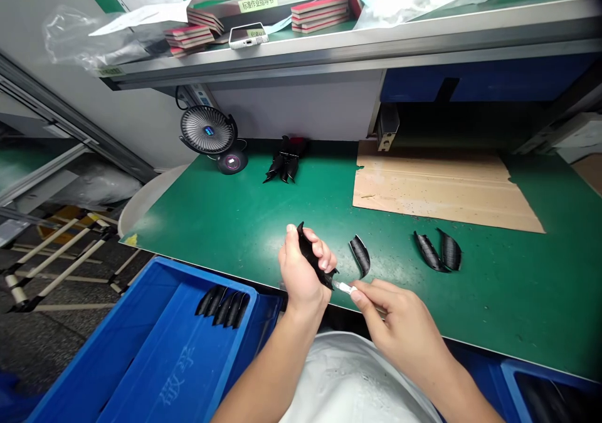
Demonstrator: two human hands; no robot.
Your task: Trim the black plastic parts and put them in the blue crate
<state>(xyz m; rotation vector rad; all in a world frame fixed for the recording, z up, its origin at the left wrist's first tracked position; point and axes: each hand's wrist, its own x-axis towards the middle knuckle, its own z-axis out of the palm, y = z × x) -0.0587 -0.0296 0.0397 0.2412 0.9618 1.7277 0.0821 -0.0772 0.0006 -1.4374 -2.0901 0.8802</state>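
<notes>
My left hand (305,269) is wrapped round a black curved plastic part (310,254), holding it at a tilt over the front edge of the table. In my right hand (399,313) is a small knife with a white handle (346,287), pinched between thumb and fingers. Its tip meets the lower end of the black part; whether it cuts in cannot be made out. One similar curved part (360,255) lies on the green table just right of my hands. Two more curved parts (437,250) rest together farther right.
A cardboard sheet (442,188) lies on the green table (226,216). At the back stand a small fan (209,130) and a cluster of black parts (285,160). A blue bin (155,348) with several black parts is at lower left. A shelf (301,56) crosses above.
</notes>
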